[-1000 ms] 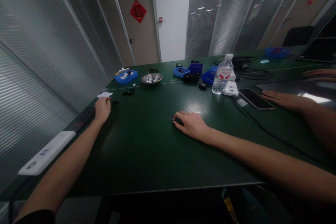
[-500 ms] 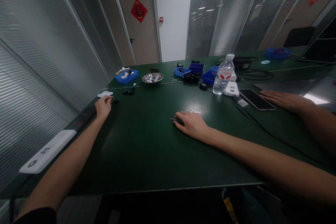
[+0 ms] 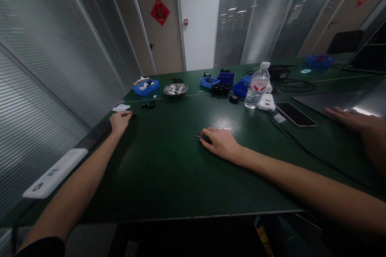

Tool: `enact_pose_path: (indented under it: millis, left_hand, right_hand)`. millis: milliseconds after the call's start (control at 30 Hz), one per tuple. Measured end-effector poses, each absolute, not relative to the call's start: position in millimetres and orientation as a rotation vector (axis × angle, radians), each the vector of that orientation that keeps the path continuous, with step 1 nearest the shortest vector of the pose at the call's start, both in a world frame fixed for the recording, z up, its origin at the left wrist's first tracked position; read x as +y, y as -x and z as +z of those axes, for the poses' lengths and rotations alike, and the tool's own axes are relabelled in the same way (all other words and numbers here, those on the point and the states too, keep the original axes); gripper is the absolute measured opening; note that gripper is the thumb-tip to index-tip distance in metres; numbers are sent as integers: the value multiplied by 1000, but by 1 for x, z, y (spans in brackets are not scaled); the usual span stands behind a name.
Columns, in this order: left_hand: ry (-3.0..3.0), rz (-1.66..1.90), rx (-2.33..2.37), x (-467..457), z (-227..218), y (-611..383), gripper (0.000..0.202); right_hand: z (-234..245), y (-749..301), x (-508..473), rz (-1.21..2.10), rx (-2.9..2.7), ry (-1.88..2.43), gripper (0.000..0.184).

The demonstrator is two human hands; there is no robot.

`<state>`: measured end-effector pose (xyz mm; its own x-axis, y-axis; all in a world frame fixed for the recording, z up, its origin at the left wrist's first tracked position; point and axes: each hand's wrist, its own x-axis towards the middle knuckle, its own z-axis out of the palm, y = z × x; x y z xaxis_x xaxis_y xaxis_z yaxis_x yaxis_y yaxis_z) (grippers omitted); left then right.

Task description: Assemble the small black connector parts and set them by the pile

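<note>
Glass partitions with blinds closed in a green table (image 3: 169, 176); at its left edge the left hand (image 3: 120, 121) lay with fingertips drawn together against a small black part (image 3: 133, 116), just beside a white paper slip (image 3: 121, 107); whether the part was pinched could not be told; near the middle the right hand (image 3: 221, 143) lay palm-down, fingers curled over a slim dark tool (image 3: 199, 137) whose tip stuck out leftward, the grasp itself hidden; another person's hand (image 3: 350, 115) rested right of a phone (image 3: 294, 114).
</note>
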<state>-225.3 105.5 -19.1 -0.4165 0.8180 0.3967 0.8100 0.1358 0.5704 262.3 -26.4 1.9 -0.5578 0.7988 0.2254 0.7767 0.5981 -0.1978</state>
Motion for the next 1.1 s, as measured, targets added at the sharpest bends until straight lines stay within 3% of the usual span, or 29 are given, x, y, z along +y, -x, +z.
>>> enact_pose_path:
  millis: [1100]
  left_hand:
    - [-1558, 1317, 2199, 116, -39, 236, 34]
  right_hand:
    - [2, -263, -26, 112, -2542, 1292, 27]
